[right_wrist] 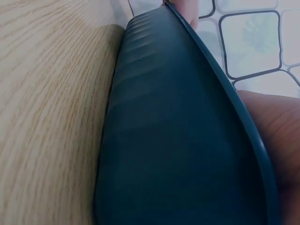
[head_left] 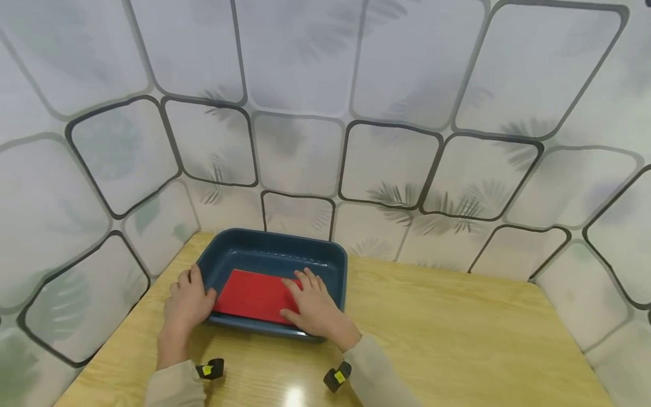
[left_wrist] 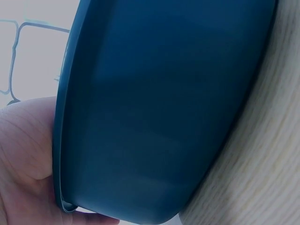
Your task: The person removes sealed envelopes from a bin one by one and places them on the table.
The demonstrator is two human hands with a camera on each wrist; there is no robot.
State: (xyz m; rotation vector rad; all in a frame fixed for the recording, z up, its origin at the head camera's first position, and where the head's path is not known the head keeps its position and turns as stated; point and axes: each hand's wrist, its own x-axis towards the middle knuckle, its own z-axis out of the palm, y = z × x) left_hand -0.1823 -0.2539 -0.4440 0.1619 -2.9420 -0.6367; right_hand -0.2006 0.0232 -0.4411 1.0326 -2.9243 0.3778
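A dark blue rectangular plastic basin [head_left: 285, 244] sits on the table near the wall corner. Inside it a flat red rectangular piece [head_left: 249, 295] lies toward the near side; its material I cannot tell. My left hand [head_left: 188, 299] grips the basin's left edge, the thumb on the inner side and fingers over the rim. Spread fingers of my right hand [head_left: 315, 308] rest over the right end of the red piece. Both wrist views show the basin's outer wall [left_wrist: 154, 108] close up, with the left palm [left_wrist: 23, 150] and part of the right hand [right_wrist: 276, 131] beyond the rim.
The basin stands on a light wood-grain table [head_left: 458, 322], which extends to the right. A patterned wall covering [head_left: 300, 152] rises behind and to the left. Black straps with yellow tags, one of them the left wrist strap [head_left: 211, 369], sit near both sleeves.
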